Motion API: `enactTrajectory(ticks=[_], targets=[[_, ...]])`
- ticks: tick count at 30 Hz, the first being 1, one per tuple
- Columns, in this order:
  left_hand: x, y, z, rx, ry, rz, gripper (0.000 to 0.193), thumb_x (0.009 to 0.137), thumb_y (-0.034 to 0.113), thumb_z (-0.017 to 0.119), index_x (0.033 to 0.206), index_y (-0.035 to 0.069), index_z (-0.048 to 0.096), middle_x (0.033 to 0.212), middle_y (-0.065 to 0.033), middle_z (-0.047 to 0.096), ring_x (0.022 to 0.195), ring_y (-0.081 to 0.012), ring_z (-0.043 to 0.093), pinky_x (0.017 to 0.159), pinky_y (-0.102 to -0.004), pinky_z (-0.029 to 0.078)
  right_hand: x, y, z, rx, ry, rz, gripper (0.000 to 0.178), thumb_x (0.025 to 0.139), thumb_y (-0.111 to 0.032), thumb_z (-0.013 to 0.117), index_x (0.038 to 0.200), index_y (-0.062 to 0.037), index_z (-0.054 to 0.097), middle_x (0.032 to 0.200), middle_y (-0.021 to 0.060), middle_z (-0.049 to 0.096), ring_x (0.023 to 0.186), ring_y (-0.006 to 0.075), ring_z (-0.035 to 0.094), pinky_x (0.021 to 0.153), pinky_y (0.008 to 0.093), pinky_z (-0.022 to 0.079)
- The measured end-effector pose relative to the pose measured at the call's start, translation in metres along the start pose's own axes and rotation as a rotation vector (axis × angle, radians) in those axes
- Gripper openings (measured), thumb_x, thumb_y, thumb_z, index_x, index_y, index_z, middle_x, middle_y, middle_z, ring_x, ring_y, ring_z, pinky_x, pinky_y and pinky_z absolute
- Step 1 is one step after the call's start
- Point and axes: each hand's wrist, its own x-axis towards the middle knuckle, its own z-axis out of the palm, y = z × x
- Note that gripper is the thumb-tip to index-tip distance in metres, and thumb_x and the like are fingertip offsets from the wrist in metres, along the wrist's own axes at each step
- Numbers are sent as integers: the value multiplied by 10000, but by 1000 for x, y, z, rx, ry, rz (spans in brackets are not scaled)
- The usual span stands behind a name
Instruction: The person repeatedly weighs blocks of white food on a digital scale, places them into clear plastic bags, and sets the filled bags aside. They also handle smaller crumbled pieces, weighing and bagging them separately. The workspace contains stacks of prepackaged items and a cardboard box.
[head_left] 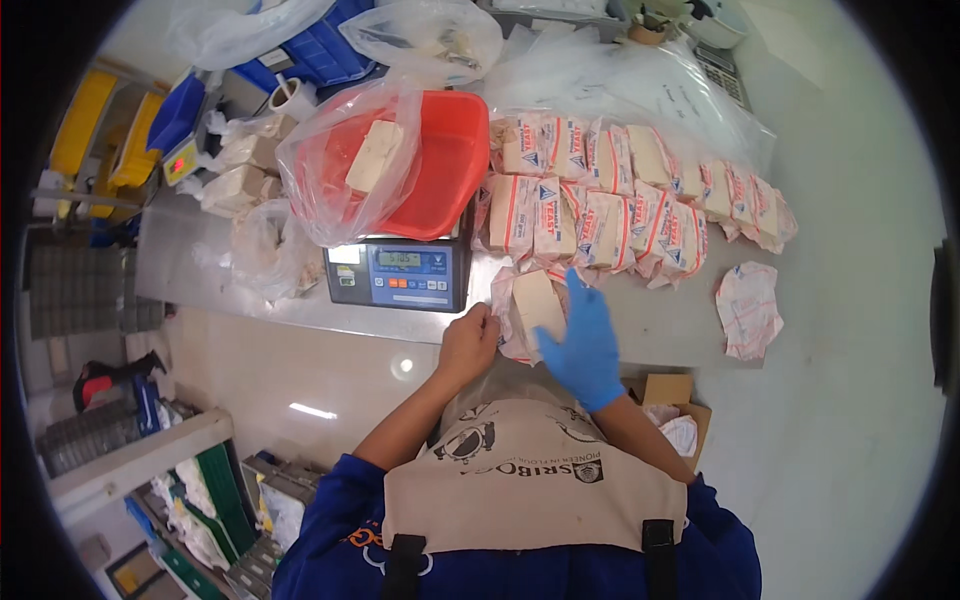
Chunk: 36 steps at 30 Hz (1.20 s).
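A steel worktop is seen from above, with a person's two forearms coming in from the near edge. At the near middle of the worktop a pale tan block lies in a torn red-and-white wrapper. The wrapper's left edge is pinched shut in the bare left hand. The right hand, in a blue glove, is laid open and flat against the block's right side, fingers spread, nothing gripped.

Just beyond, two rows of sealed packs of the same kind run toward the right. An empty wrapper lies apart at the right. To the left, a scale carries a red basin lined with a clear bag, and one bare block rests inside.

The step in hand is judged to be unwrapping: the block is exposed on top but still cradled in its wrapper. The next move is judged to call for the wrapper to be held back while the block is lifted free, then carried left and far to the basin without crumbling.
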Motion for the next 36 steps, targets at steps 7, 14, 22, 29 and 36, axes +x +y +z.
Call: enactTrajectory(ticks=[7,14,22,29,36], targets=[[20,13,4,-77,-107,8,523,939,451,586,1089,-32,455,917,-304,665,831,-451,672,721,-488,514,-4,-18,62,-70,-77,331,913,758,-337,788,1458,23,325,1134,245,610,1024,365,639,826,454,529],[46,10,13,-52,-148,27,605,922,511,592,1058,-63,452,942,-353,648,907,-496,657,787,-529,513,-4,-18,73,-36,-48,395,787,742,-305,781,1381,3,439,1198,217,613,1067,366,634,875,448,524],[50,-1,-1,-241,-288,-143,626,921,534,609,1083,-59,489,929,-243,663,825,-409,672,764,-464,522,-10,-6,42,115,-94,371,846,706,-298,798,1412,-17,425,1322,219,555,1216,364,568,998,426,477],[-8,47,-113,-118,-50,202,568,871,314,734,1277,2,486,1037,-129,622,691,-164,635,629,-308,497,7,-15,-10,286,-159,246,843,687,-274,826,1395,-39,435,1326,194,546,1225,326,559,998,410,469],[7,92,-238,180,533,344,651,852,284,696,1424,79,461,1308,-255,503,925,-324,649,828,-447,523,114,-101,-56,561,-101,-51,828,692,-193,833,1407,-63,435,1313,112,528,1217,206,514,1038,374,439]])
